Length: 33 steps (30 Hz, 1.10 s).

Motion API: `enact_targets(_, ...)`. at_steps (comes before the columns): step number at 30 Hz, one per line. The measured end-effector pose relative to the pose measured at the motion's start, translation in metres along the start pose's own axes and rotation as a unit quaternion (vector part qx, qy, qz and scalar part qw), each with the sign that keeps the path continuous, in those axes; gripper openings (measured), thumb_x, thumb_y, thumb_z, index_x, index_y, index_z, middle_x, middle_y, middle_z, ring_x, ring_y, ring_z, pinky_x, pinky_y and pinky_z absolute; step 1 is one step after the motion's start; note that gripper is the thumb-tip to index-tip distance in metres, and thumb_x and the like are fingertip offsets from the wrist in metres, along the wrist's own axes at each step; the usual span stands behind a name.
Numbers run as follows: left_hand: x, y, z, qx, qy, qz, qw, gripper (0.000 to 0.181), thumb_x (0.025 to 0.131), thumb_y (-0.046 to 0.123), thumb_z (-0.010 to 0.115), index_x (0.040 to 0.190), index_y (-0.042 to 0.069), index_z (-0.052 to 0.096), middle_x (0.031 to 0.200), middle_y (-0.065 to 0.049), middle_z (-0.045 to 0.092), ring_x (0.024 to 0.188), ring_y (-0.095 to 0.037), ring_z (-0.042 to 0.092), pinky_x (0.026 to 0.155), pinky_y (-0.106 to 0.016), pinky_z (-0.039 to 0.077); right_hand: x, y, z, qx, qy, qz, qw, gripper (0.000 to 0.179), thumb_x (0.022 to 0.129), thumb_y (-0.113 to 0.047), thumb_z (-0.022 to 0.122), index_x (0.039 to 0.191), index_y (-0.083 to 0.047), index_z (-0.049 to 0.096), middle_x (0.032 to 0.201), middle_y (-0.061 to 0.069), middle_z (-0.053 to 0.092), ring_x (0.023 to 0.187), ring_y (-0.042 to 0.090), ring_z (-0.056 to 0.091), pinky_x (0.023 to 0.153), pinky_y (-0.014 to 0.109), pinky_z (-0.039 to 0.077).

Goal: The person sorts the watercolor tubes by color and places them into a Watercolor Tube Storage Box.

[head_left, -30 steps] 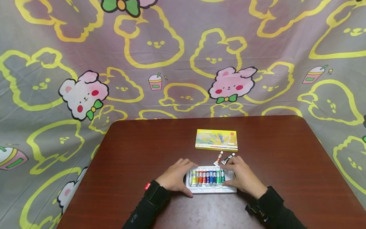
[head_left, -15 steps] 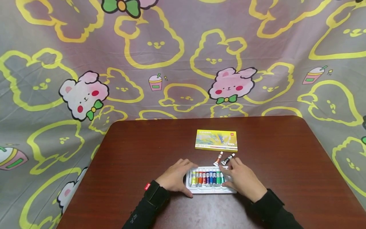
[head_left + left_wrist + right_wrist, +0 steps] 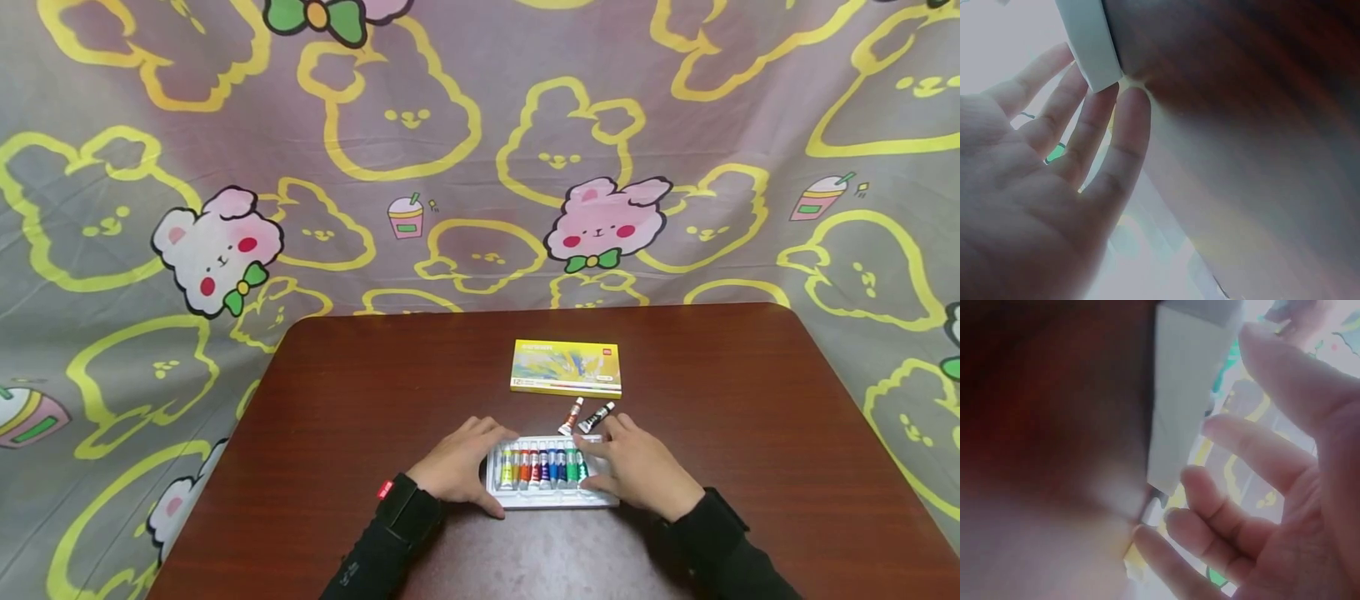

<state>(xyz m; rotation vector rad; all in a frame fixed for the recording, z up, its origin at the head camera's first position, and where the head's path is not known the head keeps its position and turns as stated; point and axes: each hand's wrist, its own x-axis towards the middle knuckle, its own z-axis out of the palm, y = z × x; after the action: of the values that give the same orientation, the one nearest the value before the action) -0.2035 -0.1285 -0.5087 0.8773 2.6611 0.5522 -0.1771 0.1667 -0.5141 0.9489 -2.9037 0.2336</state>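
Note:
A white plastic tray (image 3: 551, 501) lies on the table with several small paint tubes in a row, yellow through red and blue to green. My left hand (image 3: 463, 462) holds the tray's left end, thumb at the front corner and fingers at the back; the left wrist view shows its fingers against the tray's side (image 3: 1091, 47). Over the right end, my right hand (image 3: 641, 467) has thumb and index finger at the two ends of the dark green paint tube (image 3: 582, 467), partly hidden. Its other fingers (image 3: 1197, 534) are loosely bent beyond the tray's edge.
Just behind the tray, a brown paint tube (image 3: 572, 417) and a black paint tube (image 3: 597, 417) lie loose. Farther back is a yellow paint box (image 3: 566, 367). A cartoon-patterned cloth (image 3: 465, 150) hangs behind the brown table (image 3: 360, 400).
Between one second and half a second ago, my right hand shifted slightly left, its thumb and index finger closing in over the dark green tube. My left hand and the tray stay put.

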Motion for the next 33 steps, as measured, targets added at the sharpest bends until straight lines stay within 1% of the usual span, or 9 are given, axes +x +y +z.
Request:
enact_targets(5, 0.000, 0.001, -0.001, 0.000, 0.000, 0.003, 1.0000, 0.101, 0.050, 0.054, 0.092, 0.138, 0.024, 0.052, 0.126, 0.006, 0.056, 0.111, -0.012, 0.042, 0.093, -0.037, 0.049, 0.006, 0.003, -0.005, 0.036, -0.019, 0.014, 0.9991, 0.049, 0.079, -0.045, 0.076, 0.121, -0.020, 0.072, 0.104, 0.011, 0.067, 0.090, 0.021, 0.051, 0.071, 0.036, 0.055)
enact_targets(9, 0.001, 0.000, -0.001, 0.002, 0.000, 0.006, 1.0000, 0.101, 0.050, 0.055, 0.091, 0.138, 0.024, 0.052, 0.126, 0.006, 0.055, 0.111, -0.012, 0.042, 0.093, -0.037, 0.048, 0.016, 0.004, -0.008, 0.071, -0.007, 0.036, 0.9968, 0.036, 0.080, -0.037, 0.078, 0.111, -0.019, 0.076, 0.093, 0.005, 0.066, 0.083, 0.016, 0.051, 0.066, 0.032, 0.052)
enact_targets(12, 0.001, 0.000, -0.001, 0.003, 0.000, 0.006, 1.0000, 0.101, 0.051, 0.055, 0.091, 0.138, 0.024, 0.052, 0.126, 0.006, 0.055, 0.111, -0.012, 0.042, 0.093, -0.038, 0.048, 0.029, 0.003, -0.012, 0.089, 0.019, 0.057, 0.9942, 0.034, 0.081, -0.032, 0.078, 0.111, -0.016, 0.076, 0.095, 0.005, 0.068, 0.082, 0.016, 0.052, 0.066, 0.031, 0.051)
enact_targets(14, 0.002, 0.000, -0.001, 0.004, 0.000, 0.006, 1.0000, 0.101, 0.050, 0.055, 0.091, 0.138, 0.024, 0.052, 0.126, 0.005, 0.055, 0.111, -0.012, 0.042, 0.092, -0.038, 0.048, 0.039, 0.003, -0.013, 0.096, 0.029, 0.068, 0.9926, 0.034, 0.083, -0.029, 0.077, 0.114, -0.015, 0.074, 0.098, 0.008, 0.069, 0.083, 0.019, 0.053, 0.067, 0.034, 0.053)
enact_targets(16, 0.002, 0.000, 0.000, 0.007, 0.001, 0.006, 1.0000, 0.102, 0.050, 0.055, 0.092, 0.138, 0.024, 0.052, 0.126, 0.005, 0.056, 0.110, -0.012, 0.042, 0.092, -0.038, 0.048, 0.049, 0.006, -0.012, 0.101, 0.034, 0.078, 0.9912, 0.031, 0.084, -0.026, 0.076, 0.112, -0.014, 0.075, 0.097, 0.008, 0.070, 0.083, 0.020, 0.053, 0.068, 0.035, 0.052)
enact_targets(21, 0.002, 0.001, 0.003, 0.008, -0.005, 0.011, 0.9999, 0.102, 0.052, 0.059, 0.089, 0.139, 0.025, 0.051, 0.125, 0.006, 0.055, 0.110, -0.011, 0.042, 0.092, -0.038, 0.049, 0.061, 0.015, -0.006, 0.112, -0.007, 0.099, 0.9887, 0.020, 0.083, -0.026, 0.076, 0.098, -0.013, 0.076, 0.082, 0.002, 0.071, 0.076, 0.017, 0.053, 0.065, 0.033, 0.048)
enact_targets(24, 0.003, 0.001, 0.002, 0.004, -0.007, 0.015, 0.9999, 0.101, 0.053, 0.060, 0.088, 0.140, 0.025, 0.050, 0.125, 0.006, 0.055, 0.111, -0.012, 0.041, 0.093, -0.038, 0.048, 0.063, 0.019, -0.003, 0.119, -0.028, 0.098, 0.9877, 0.019, 0.081, -0.028, 0.077, 0.093, -0.014, 0.072, 0.078, -0.001, 0.069, 0.071, 0.015, 0.054, 0.063, 0.032, 0.047)
enact_targets(30, 0.002, -0.001, 0.000, 0.003, -0.003, 0.009, 1.0000, 0.101, 0.051, 0.058, 0.090, 0.139, 0.024, 0.051, 0.124, 0.007, 0.055, 0.110, -0.011, 0.041, 0.092, -0.037, 0.048, 0.064, 0.022, -0.002, 0.143, -0.028, 0.053, 0.9879, 0.018, 0.082, -0.028, 0.077, 0.089, -0.015, 0.065, 0.076, -0.001, 0.064, 0.071, 0.016, 0.051, 0.064, 0.031, 0.044)
enact_targets(33, 0.001, -0.002, 0.000, 0.001, -0.005, 0.006, 1.0000, 0.101, 0.052, 0.058, 0.090, 0.139, 0.024, 0.052, 0.124, 0.007, 0.055, 0.110, -0.011, 0.041, 0.092, -0.037, 0.048, 0.066, 0.021, -0.001, 0.154, -0.029, 0.065, 0.9855, 0.020, 0.082, -0.031, 0.077, 0.088, -0.017, 0.064, 0.075, 0.000, 0.060, 0.073, 0.017, 0.049, 0.064, 0.031, 0.043)
